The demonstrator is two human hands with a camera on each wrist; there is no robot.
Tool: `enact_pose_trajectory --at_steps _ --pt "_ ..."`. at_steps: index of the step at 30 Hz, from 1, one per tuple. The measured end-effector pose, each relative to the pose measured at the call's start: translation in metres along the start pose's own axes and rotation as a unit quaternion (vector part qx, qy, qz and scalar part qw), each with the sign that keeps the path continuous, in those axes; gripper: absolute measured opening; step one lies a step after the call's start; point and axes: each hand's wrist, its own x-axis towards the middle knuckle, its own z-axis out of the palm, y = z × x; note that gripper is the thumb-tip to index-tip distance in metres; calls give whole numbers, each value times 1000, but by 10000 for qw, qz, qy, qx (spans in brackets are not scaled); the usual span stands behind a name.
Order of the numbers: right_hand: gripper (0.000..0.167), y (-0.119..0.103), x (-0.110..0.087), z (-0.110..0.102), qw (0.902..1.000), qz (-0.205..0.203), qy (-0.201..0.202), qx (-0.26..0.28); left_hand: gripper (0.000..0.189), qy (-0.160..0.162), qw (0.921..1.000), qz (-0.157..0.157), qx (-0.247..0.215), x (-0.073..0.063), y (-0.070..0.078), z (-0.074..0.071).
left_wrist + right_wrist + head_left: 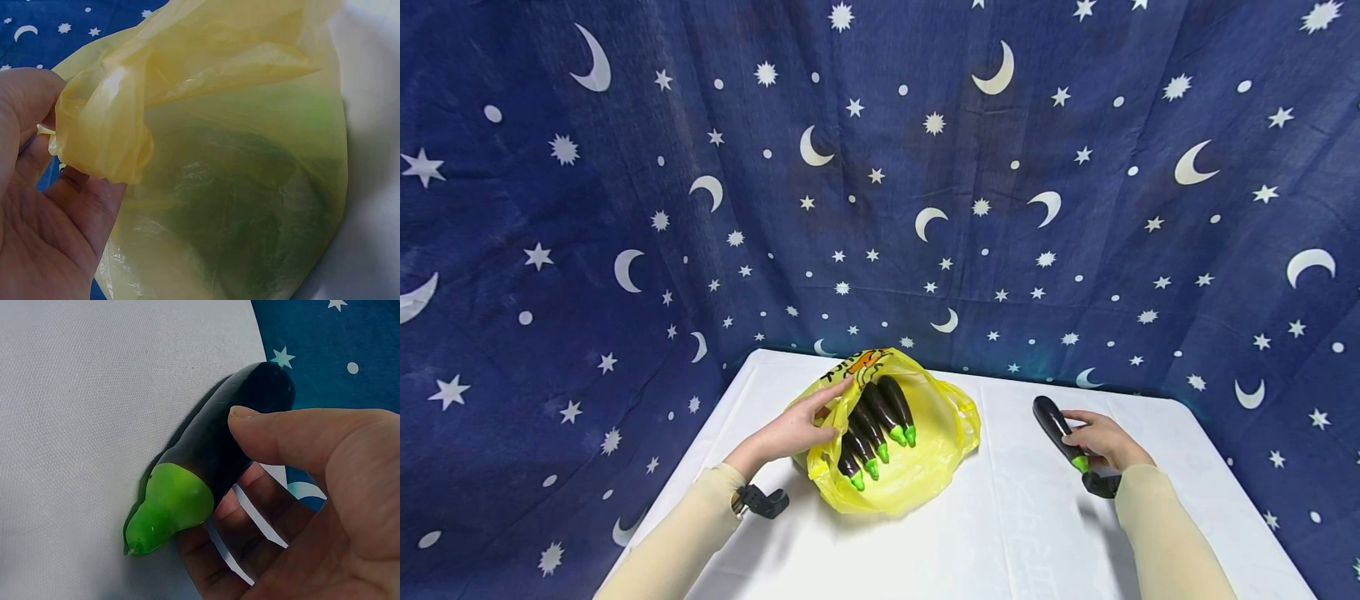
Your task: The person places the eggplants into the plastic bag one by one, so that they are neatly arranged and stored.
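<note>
A yellow plastic bag (pixel 917 479) lies on the table with its mouth toward me. Several dark eggplants (pixel 891 408) with green stem ends rest side by side inside its left half. My left hand (pixel 793 427) pinches the bag's left rim between thumb and fingers; the left wrist view shows the bunched yellow film at that thumb. Off to the right, my right hand (pixel 1101 440) holds one eggplant (pixel 212 437) between thumb and fingers, its green end pointing down toward the wrist. In the right wrist view the thumb presses its dark side and the fingers curl beneath.
A white cloth covers the table (pixel 1000 533), whose far edge meets a dark blue curtain (pixel 880 167) printed with moons and stars. The bag's handle loop (pixel 967 414) sticks out on its right side. Black straps with small cameras sit on both wrists.
</note>
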Motion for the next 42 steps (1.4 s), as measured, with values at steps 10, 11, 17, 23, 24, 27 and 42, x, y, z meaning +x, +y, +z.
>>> enact_pose_trajectory --at_steps 10,11,17,23,24,27,42 --pt "70 2 1 1 9998 -203 36 -54 86 -39 9999 121 -44 -1 3 0" --pt "70 2 0 1 9997 -227 26 -47 86 -34 9999 127 -34 -1 3 0" --pt "71 -2 -2 -2 9994 -341 -48 14 86 -13 9999 148 -28 -1 2 -1" --pt "72 -13 -7 -2 9978 -651 -89 -12 86 -9 9999 126 -8 -2 3 0" --pt "72 -15 -8 -2 9976 -680 -90 -34 86 -14 9999 112 -2 -2 3 0" --pt "73 -22 -12 -1 9975 -699 -89 -43 86 -2 9999 102 33 -1 3 0" --pt "72 -52 -21 15 9878 -1402 -479 480 86 11 9998 9 182 -1 4 0"
